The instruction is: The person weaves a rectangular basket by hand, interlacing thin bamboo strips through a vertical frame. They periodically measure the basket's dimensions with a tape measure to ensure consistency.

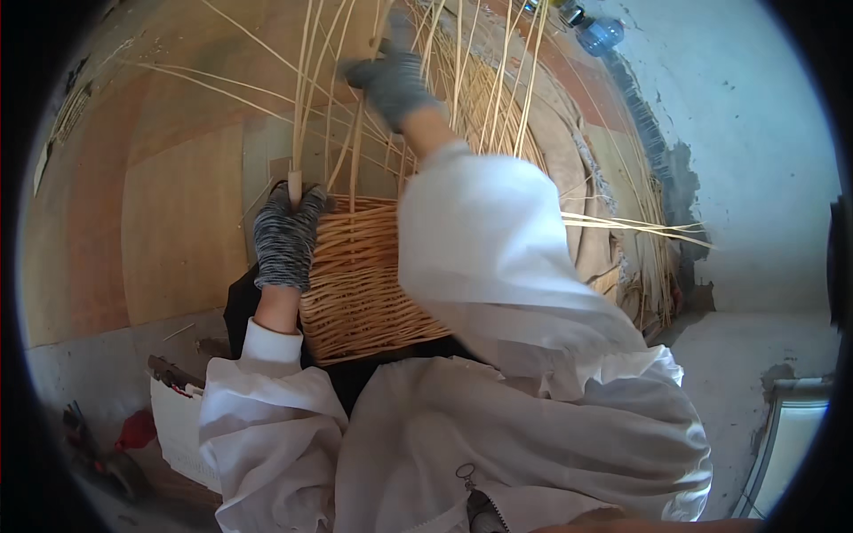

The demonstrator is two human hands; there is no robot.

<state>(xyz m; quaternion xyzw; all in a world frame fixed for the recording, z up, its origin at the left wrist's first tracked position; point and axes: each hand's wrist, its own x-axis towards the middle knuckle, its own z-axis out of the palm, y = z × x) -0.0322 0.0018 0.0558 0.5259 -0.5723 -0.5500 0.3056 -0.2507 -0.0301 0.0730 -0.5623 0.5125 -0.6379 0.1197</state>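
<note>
A partly woven wicker basket [369,293] lies against my lap, with long pale stakes [355,151] rising from its far edge. My left hand [291,235], in a grey knitted glove, is closed around the basket's left corner, where a thick pale wooden post [295,189] sticks up between thumb and fingers. Beyond the basket, my right hand [391,84], gloved the same way, is raised among the upright stakes. Motion smears its fingers, so whether it grips a stake is unclear. My right sleeve covers the basket's right part.
A heap of loose wicker rods [498,107] lies at the right on a brown cloth [569,151], along a blue and white wall [737,133]. A clear blue bottle [600,35] is at the far right. Brown boards [182,222] cover the floor at left; a red object [135,430] lies lower left.
</note>
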